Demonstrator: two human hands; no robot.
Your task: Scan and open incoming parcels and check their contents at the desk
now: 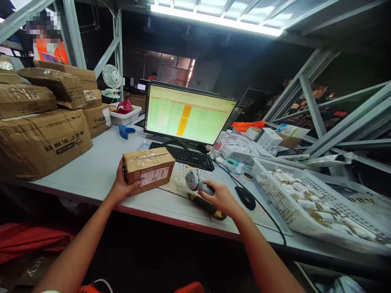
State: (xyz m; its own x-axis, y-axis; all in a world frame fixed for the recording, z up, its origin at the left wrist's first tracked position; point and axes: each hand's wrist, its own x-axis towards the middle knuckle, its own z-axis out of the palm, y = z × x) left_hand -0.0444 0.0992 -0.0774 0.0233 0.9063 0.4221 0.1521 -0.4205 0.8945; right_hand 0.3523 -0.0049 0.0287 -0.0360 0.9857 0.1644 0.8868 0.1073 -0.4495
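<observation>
My left hand (122, 184) grips the left end of a small taped cardboard box (149, 167). A white label with print and a blue pen mark is on the box side facing me. In my right hand (220, 197) is a grey and white barcode scanner (195, 181), its head tilted up and left, apart from the box. Below the scanner lies a black and yellow tool (207, 206), probably a utility knife. Behind the box stand a black keyboard (189, 156) and a monitor (187, 116) showing a spreadsheet.
Large cardboard boxes (45, 138) are stacked at left. A black mouse (246, 197) and its cable lie right of my hand. A white plastic basket (275, 199) of small wrapped items fills the right. A blue tape dispenser (126, 131) and white fan (112, 76) are further back.
</observation>
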